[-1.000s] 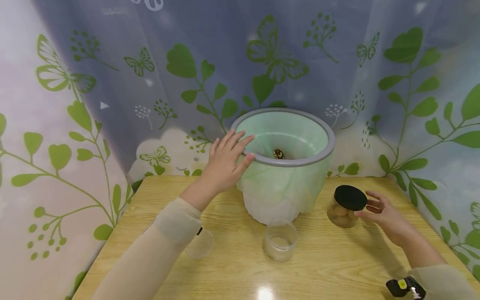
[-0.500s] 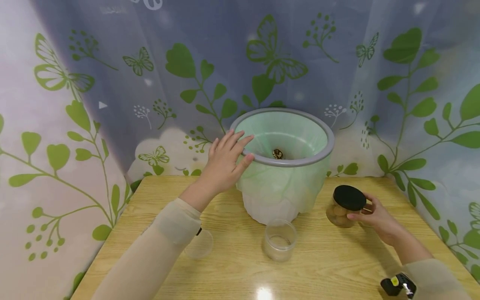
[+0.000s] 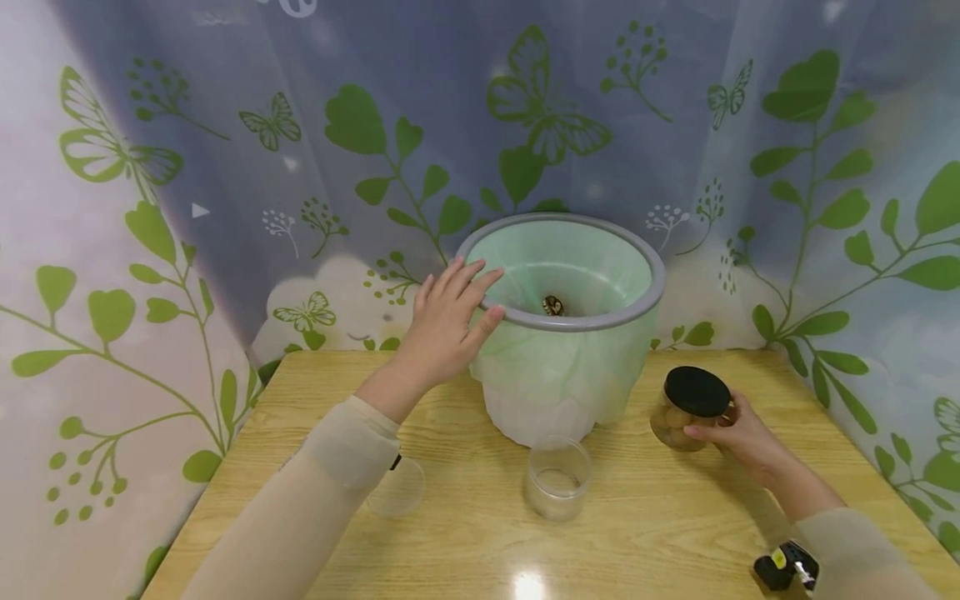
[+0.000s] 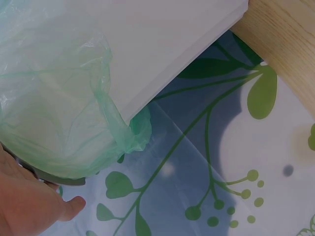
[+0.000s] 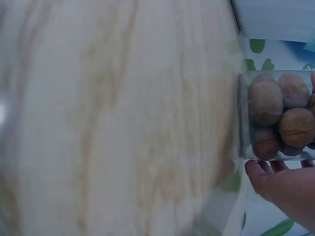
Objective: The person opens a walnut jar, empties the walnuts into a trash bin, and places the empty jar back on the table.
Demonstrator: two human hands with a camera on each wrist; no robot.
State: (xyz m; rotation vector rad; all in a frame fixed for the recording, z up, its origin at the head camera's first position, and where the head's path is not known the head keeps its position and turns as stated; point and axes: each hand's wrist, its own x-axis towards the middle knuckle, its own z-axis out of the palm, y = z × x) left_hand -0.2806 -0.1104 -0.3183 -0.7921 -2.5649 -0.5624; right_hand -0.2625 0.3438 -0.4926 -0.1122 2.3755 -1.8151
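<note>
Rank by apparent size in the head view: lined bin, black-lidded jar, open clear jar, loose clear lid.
1. Lined bin, clearly largest.
2-3. Black-lidded jar and open clear jar: look alike; the open one sits nearer the camera, so no ranking.
4. Loose clear lid, flattest, partly hidden by the sleeve.

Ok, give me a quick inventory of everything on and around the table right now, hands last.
bin: one, grey rim, white body, at the back middle of the table.
bin liner: one, pale green, folded over the rim.
small object: one, dark and gold, inside the bin; too small to identify.
nut jar: one, clear with black lid, filled with brown nuts, on the right.
empty jar: one, clear, lidless, in front of the bin.
clear lid: one, by the left sleeve.
table: one, light wood.
curtain: leaf and butterfly print, behind.
left hand: rests on the bin's rim.
right hand: grips the nut jar.
</note>
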